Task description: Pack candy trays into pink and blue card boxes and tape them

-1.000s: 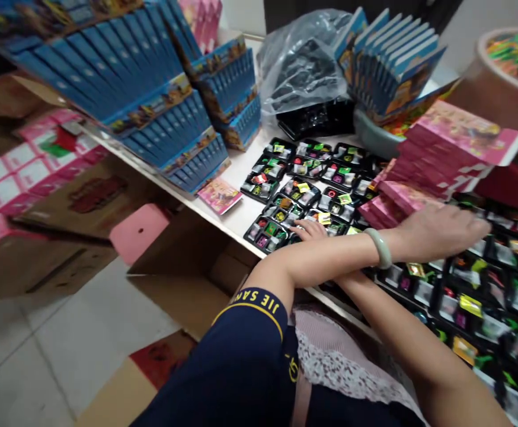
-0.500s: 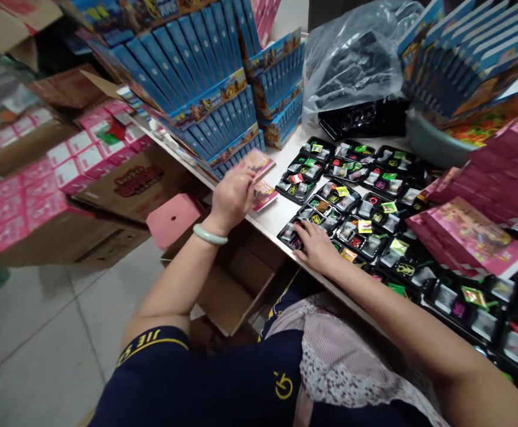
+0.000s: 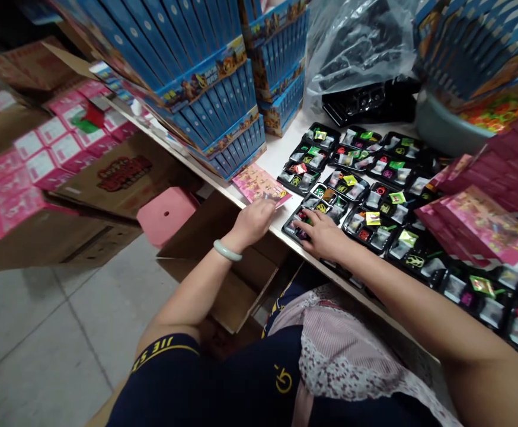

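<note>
Pink box (image 3: 261, 184) parked on white table (image 3: 281, 148) by edge, tiled floor (image 3: 41, 320) below; top busily printed. Touched by curled left hand (image 3: 255, 222), grip can't be told; black tray (image 3: 294, 228) touched by right hand (image 3: 323, 234), fingers spread.

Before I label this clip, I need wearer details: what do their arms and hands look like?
The left hand is ungloved, with a pale green bangle at its wrist; the short navy sleeve has yellow lettering and trim. The right hand is ungloved, wrist bare.
</note>
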{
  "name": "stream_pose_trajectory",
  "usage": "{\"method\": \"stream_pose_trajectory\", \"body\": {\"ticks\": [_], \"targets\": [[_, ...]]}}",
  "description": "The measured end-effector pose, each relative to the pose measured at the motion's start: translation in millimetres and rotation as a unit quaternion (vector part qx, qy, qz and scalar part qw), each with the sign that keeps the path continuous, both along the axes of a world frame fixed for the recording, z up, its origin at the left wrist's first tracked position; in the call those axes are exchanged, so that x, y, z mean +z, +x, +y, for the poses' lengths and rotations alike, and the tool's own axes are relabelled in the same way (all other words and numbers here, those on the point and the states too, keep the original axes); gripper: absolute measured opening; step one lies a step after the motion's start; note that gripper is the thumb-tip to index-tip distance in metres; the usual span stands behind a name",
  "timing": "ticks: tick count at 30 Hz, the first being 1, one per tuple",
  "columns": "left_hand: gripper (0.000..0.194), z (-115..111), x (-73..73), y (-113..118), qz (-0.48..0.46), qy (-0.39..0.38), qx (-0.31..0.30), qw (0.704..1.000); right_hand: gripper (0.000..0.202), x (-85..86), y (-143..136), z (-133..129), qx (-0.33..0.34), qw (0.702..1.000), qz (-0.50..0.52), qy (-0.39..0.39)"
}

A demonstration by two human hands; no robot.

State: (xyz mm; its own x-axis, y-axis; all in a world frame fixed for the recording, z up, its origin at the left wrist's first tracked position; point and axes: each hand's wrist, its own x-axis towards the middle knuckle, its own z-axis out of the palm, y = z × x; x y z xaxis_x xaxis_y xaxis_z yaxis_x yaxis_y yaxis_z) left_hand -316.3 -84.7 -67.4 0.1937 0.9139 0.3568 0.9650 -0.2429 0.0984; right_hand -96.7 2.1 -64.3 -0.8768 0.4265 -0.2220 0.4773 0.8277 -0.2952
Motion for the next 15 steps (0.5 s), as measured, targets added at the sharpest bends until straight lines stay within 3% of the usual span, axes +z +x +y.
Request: {"method": "stream_pose_trajectory", "body": {"ticks": [6, 15], "targets": [[0.020, 2.0, -4.2, 0.0, -0.001, 0.002, -0.013, 1.000, 0.066, 6.2, -4.6, 0.1, 0.000, 1.000, -0.028, 0.000], [0.018, 5.7, -7.2, -1.3, -0.007, -0.011, 0.010, 1.000, 0.061, 8.3, -6.2, -1.9, 0.000, 1.000, -0.010, -0.005]]}}
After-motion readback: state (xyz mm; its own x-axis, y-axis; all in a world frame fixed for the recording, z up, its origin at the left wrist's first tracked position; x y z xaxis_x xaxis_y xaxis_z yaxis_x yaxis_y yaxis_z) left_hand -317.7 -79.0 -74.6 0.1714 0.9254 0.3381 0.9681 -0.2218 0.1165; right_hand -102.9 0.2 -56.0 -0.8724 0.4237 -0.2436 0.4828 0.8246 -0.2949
